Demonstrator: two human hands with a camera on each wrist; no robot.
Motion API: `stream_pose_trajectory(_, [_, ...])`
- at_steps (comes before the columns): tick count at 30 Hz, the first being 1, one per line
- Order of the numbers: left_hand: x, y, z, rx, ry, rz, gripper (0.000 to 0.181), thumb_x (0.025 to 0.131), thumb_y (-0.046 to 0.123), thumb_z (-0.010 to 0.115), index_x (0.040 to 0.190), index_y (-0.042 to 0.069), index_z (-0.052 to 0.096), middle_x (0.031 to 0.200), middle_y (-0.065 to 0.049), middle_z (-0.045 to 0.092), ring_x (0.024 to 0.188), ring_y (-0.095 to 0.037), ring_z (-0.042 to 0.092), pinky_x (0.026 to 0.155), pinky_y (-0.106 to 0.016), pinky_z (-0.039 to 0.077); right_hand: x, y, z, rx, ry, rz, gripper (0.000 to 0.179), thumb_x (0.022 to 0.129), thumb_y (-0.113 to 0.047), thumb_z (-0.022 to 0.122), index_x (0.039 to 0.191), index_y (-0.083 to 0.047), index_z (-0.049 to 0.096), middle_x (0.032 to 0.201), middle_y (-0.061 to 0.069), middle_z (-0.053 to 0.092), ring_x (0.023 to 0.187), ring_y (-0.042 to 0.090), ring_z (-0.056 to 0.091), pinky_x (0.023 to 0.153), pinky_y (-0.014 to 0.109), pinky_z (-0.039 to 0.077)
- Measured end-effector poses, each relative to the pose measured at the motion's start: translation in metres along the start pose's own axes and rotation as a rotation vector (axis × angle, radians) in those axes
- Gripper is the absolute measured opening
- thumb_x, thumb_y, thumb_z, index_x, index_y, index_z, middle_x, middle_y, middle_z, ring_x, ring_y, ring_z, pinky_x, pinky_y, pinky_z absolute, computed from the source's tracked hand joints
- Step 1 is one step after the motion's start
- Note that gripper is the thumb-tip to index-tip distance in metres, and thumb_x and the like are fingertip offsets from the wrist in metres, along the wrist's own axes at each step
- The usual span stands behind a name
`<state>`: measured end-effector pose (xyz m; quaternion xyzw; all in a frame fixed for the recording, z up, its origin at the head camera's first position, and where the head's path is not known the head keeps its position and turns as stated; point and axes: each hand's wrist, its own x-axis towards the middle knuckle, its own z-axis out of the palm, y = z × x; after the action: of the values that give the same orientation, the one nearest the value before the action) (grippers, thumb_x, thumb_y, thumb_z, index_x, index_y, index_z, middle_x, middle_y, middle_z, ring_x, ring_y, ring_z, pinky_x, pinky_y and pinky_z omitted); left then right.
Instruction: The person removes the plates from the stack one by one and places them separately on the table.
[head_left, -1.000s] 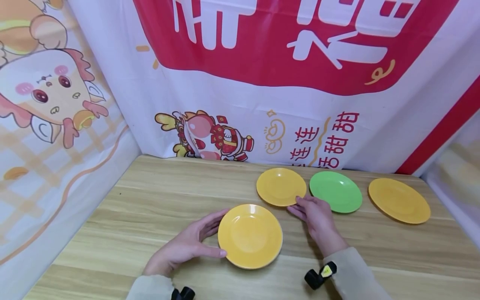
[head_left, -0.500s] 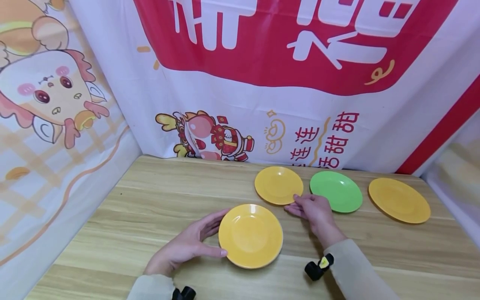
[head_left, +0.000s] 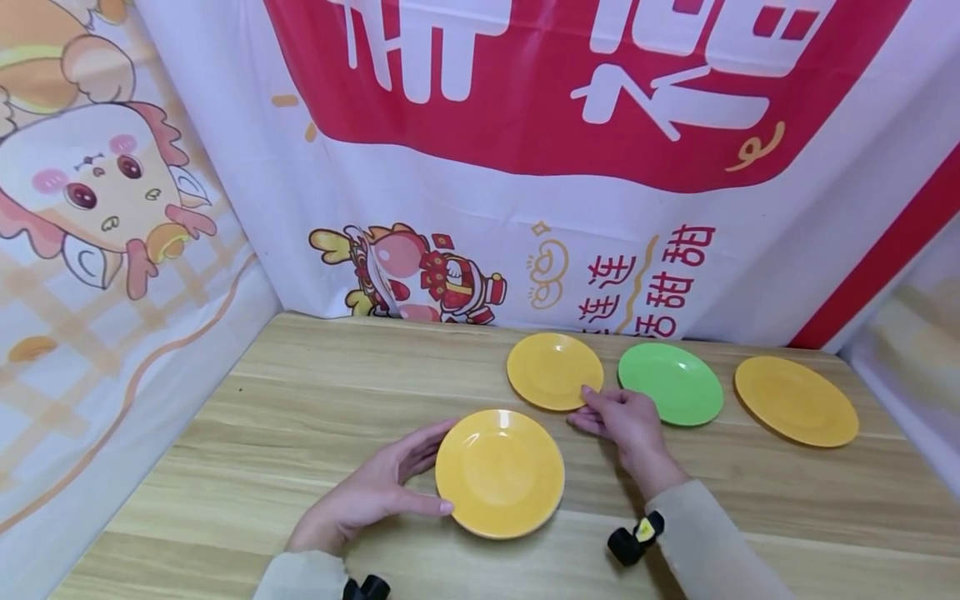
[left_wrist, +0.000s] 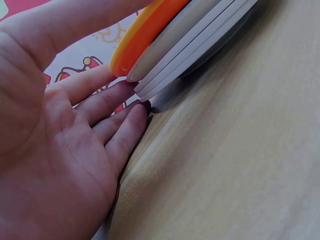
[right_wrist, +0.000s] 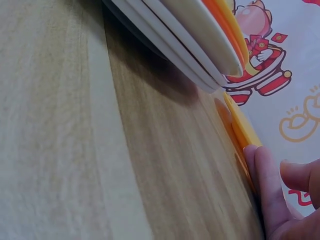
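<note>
My left hand [head_left: 386, 483] rests at the left side of a stack of plates [head_left: 500, 473] topped by a yellow one. Its thumb tip touches the near rim and its fairly straight fingers lie along the far-left side. In the left wrist view, paler plates [left_wrist: 185, 47] show under the orange-yellow top plate [left_wrist: 142, 37]. My right hand [head_left: 630, 429] is at the near-right rim of a single yellow plate [head_left: 553, 369] lying on the table. In the right wrist view, its fingers [right_wrist: 267, 180] touch that plate's edge while the thumb stands raised, apart from it.
A green plate [head_left: 670, 383] lies right of the single yellow plate, close to my right hand. Another yellow plate [head_left: 797, 402] is farther right. The wooden table [head_left: 315, 400] ends at a printed cloth [head_left: 450, 183] behind, with another cloth [head_left: 127, 250] along the left.
The single yellow plate has slid slightly left and back, with my right hand moving along at its rim. My left hand and the stack have stayed in place.
</note>
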<state>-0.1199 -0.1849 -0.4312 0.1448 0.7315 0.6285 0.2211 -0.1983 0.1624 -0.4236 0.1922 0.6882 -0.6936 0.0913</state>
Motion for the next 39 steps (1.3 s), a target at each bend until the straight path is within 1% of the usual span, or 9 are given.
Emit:
stream_pose_trajectory(4, [0.000, -0.001, 0.000, 0.009, -0.007, 0.010, 0.095, 0.085, 0.013, 0.092, 0.165, 0.019, 0.042, 0.173, -0.002, 0.042, 0.162, -0.032, 0.036, 0.133, -0.038, 0.032, -0.004, -0.001, -0.001, -0.018, 0.005, 0.001, 0.044, 0.106, -0.021, 0.071, 0.135, 0.008, 0.056, 0.095, 0.011, 0.076, 0.079, 0.017, 0.081, 0.082, 0.031, 0.068])
stream_pose_trajectory(6, [0.000, -0.001, 0.000, 0.007, -0.008, 0.010, 0.094, 0.085, 0.013, 0.092, 0.165, 0.020, 0.042, 0.173, -0.001, 0.042, 0.162, -0.031, 0.036, 0.134, -0.040, 0.032, -0.008, 0.000, -0.002, -0.035, 0.005, 0.001, 0.045, 0.105, -0.023, 0.072, 0.135, 0.007, 0.057, 0.096, 0.010, 0.075, 0.078, 0.016, 0.080, 0.081, 0.030, 0.068])
stream_pose_trajectory(9, [0.000, 0.000, 0.000, 0.008, -0.008, 0.016, 0.094, 0.085, 0.014, 0.092, 0.165, 0.020, 0.043, 0.172, -0.002, 0.043, 0.161, -0.031, 0.037, 0.135, -0.048, 0.029, -0.015, 0.000, -0.003, -0.090, -0.012, -0.004, 0.044, 0.105, -0.029, 0.072, 0.131, 0.005, 0.059, 0.093, 0.008, 0.073, 0.074, 0.015, 0.077, 0.075, 0.029, 0.068])
stream_pose_trajectory(14, [0.000, 0.000, -0.001, 0.014, -0.004, 0.008, 0.093, 0.085, 0.015, 0.092, 0.164, 0.021, 0.043, 0.172, -0.002, 0.043, 0.161, -0.031, 0.037, 0.135, -0.054, 0.027, -0.029, 0.003, 0.000, -0.205, -0.090, -0.040, 0.044, 0.103, -0.042, 0.073, 0.117, -0.002, 0.063, 0.083, 0.002, 0.069, 0.066, 0.013, 0.067, 0.058, 0.024, 0.059])
stream_pose_trajectory(17, [0.001, -0.001, -0.001, 0.013, 0.002, -0.001, 0.093, 0.085, 0.015, 0.092, 0.164, 0.022, 0.044, 0.172, -0.002, 0.044, 0.161, -0.031, 0.037, 0.135, -0.055, 0.026, -0.039, 0.006, 0.003, -0.271, -0.139, -0.072, 0.044, 0.100, -0.047, 0.075, 0.112, -0.006, 0.065, 0.080, 0.002, 0.067, 0.065, 0.015, 0.062, 0.054, 0.024, 0.053])
stream_pose_trajectory(20, [0.000, -0.001, -0.001, 0.012, 0.009, -0.003, 0.093, 0.085, 0.015, 0.092, 0.164, 0.022, 0.044, 0.172, -0.002, 0.044, 0.161, -0.032, 0.037, 0.135, -0.055, 0.026, -0.048, 0.010, 0.007, -0.330, -0.186, -0.120, 0.044, 0.098, -0.048, 0.078, 0.110, -0.007, 0.067, 0.079, 0.004, 0.066, 0.063, 0.017, 0.061, 0.052, 0.025, 0.052])
stream_pose_trajectory(22, [0.000, -0.001, -0.001, 0.011, 0.009, -0.001, 0.093, 0.085, 0.015, 0.092, 0.164, 0.022, 0.044, 0.172, -0.001, 0.044, 0.161, -0.032, 0.037, 0.135, -0.052, 0.028, -0.055, 0.012, 0.009, -0.355, -0.207, -0.154, 0.043, 0.096, -0.046, 0.080, 0.107, -0.006, 0.067, 0.077, 0.006, 0.066, 0.060, 0.017, 0.062, 0.051, 0.026, 0.054])
stream_pose_trajectory(29, [0.000, -0.004, -0.001, 0.009, -0.002, 0.039, 0.095, 0.084, 0.014, 0.092, 0.165, 0.018, 0.043, 0.172, -0.005, 0.043, 0.161, -0.034, 0.036, 0.121, -0.014, 0.037, -0.067, 0.016, 0.011, -0.409, -0.258, -0.230, 0.044, 0.089, -0.037, 0.089, 0.104, -0.004, 0.063, 0.075, 0.008, 0.067, 0.057, 0.019, 0.065, 0.051, 0.031, 0.060])
stream_pose_trajectory(39, [0.000, -0.003, 0.000, 0.013, -0.007, 0.034, 0.095, 0.085, 0.014, 0.092, 0.165, 0.018, 0.042, 0.173, -0.005, 0.042, 0.162, -0.034, 0.035, 0.122, -0.015, 0.037, -0.071, 0.015, 0.011, -0.442, -0.270, -0.236, 0.043, 0.084, -0.022, 0.093, 0.104, -0.004, 0.060, 0.077, 0.008, 0.067, 0.060, 0.021, 0.067, 0.053, 0.033, 0.061])
